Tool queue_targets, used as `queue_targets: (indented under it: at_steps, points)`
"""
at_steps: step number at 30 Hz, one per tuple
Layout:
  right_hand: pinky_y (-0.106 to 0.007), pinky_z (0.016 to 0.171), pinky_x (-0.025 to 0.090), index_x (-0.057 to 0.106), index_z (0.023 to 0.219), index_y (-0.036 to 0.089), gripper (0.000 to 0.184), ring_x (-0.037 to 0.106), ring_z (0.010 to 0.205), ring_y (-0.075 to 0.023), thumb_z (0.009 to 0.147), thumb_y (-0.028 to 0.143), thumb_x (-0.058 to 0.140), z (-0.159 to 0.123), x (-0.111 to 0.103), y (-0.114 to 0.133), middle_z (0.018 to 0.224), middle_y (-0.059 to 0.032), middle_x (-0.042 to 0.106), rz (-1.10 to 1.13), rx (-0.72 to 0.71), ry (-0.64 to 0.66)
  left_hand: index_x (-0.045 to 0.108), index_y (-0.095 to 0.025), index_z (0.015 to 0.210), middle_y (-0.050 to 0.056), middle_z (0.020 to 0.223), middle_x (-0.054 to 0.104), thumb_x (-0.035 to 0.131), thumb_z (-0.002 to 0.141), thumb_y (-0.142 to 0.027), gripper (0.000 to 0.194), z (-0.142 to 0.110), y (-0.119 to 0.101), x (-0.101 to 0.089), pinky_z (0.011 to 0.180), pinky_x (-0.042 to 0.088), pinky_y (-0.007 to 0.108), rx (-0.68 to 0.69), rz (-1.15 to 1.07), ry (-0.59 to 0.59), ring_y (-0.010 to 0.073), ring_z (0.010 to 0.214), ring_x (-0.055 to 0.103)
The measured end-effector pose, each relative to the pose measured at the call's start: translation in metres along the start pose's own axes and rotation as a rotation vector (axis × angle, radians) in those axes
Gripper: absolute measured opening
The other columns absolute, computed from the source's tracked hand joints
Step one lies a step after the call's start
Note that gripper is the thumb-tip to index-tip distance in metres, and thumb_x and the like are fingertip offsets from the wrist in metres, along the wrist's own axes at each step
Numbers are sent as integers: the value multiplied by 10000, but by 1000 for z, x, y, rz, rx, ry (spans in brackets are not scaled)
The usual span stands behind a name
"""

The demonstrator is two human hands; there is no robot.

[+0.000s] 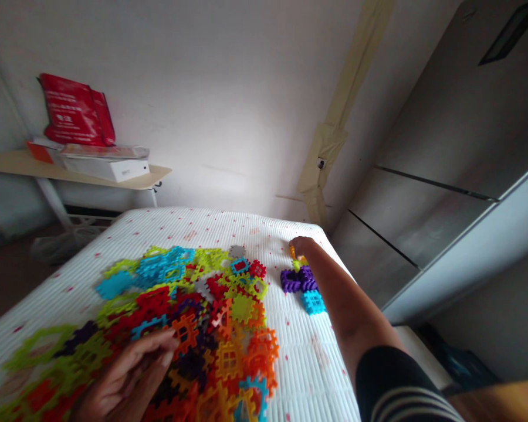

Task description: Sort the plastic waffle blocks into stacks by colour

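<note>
Low over a large pile of colourful plastic interlocking blocks (242, 308), my left hand (129, 372) has its thumb and forefinger curled close together. An orange square window block (185, 334) meets these fingertips, apparently pinched by its left edge. My right arm reaches far across the bed. At its end my right hand (303, 245) is closed on an orange-yellow block (293, 252), partly covered by the fingers. Just nearer lie a lime-green block (296, 265), purple blocks (290, 281) in stacks, and a light-blue block stack (313, 302).
The blocks lie on a white ribbed bed cover (308, 366) with small red marks. A wall stands behind the bed and a grey cabinet (405, 193) along its right side. At the far left, a desk (158, 174) bears a red bag (73, 111) and a white box (125, 169).
</note>
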State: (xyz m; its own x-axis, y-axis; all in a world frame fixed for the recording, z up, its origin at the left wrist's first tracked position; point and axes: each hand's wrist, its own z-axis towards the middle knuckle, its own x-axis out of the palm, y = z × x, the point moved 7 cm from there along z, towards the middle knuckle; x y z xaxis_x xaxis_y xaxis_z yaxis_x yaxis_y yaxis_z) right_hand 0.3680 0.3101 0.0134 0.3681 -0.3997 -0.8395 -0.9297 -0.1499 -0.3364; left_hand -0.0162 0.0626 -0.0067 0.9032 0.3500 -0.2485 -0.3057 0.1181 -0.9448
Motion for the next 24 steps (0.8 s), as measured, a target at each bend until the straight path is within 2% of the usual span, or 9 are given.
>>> queue_targets:
  at_steps: [2, 5, 11, 14, 17, 19, 21, 23, 24]
  points:
    - [-408, 830, 504, 534, 1185, 163, 327, 578, 1001, -213, 904, 328, 561, -1, -1, 0, 1182, -77, 553, 0, 6, 6, 687, -276, 923, -16, 966, 741, 677, 703, -423, 265, 0, 8, 3, 756, 569, 207, -34, -14, 55, 211, 915, 693]
    - [-405, 828, 504, 538, 1180, 163, 324, 579, 999, -213, 903, 329, 562, -5, -2, 2, 1178, -76, 555, 3, 18, 13, 675, -284, 942, -22, 996, 729, 660, 713, -445, 281, -1, 14, 4, 793, 548, 187, -59, -45, 71, 193, 944, 681]
    - [-403, 825, 505, 544, 1171, 160, 318, 580, 995, -215, 903, 331, 562, -15, -6, 6, 1170, -72, 559, 33, 29, 4, 683, -274, 902, -11, 931, 740, 650, 690, -496, 309, -1, -3, 4, 781, 539, 173, -77, -57, 66, 175, 889, 691]
    - [-408, 825, 507, 543, 1173, 160, 314, 583, 990, -209, 907, 326, 557, -25, -19, 9, 1172, -73, 560, 70, 13, -31, 693, -255, 864, 3, 887, 749, 654, 666, -504, 321, 0, -15, 3, 747, 547, 179, -51, -42, 55, 175, 832, 703]
    - [-403, 852, 489, 537, 1203, 134, 403, 570, 1046, -253, 834, 248, 652, -44, -45, 19, 1201, -120, 559, 120, -22, -131, 696, -249, 843, 6, 865, 753, 653, 668, -476, 290, 0, -25, 3, 715, 552, 179, -2, -11, 60, 175, 811, 707]
    - [-371, 887, 462, 506, 1261, 128, 503, 545, 1105, -275, 793, 189, 679, -67, -62, 36, 1243, -147, 545, 160, -82, -233, 698, -253, 825, -1, 848, 752, 645, 687, -441, 239, -1, -32, 4, 712, 549, 177, 62, 22, 77, 166, 796, 706]
    - [-297, 902, 443, 470, 1309, 203, 498, 549, 1109, -213, 837, 225, 626, -101, -71, 65, 1267, -87, 550, 206, -198, -312, 700, -260, 803, -11, 819, 749, 636, 707, -402, 183, -3, -40, 6, 706, 544, 173, 143, 58, 102, 154, 766, 703]
    - [-193, 822, 457, 532, 1232, 320, 394, 608, 986, -118, 847, 333, 616, -142, -64, 104, 1161, 38, 625, 256, -387, -308, 701, -264, 784, -18, 794, 745, 626, 724, -380, 151, -6, -46, 7, 692, 542, 171, 219, 81, 114, 147, 740, 699]
    - [-191, 776, 468, 567, 1191, 303, 361, 628, 930, -117, 836, 330, 624, -165, -57, 130, 1106, 35, 652, 295, -563, -286, 701, -265, 777, -21, 780, 743, 621, 730, -374, 143, -7, -49, 8, 679, 540, 168, 251, 88, 116, 145, 728, 698]
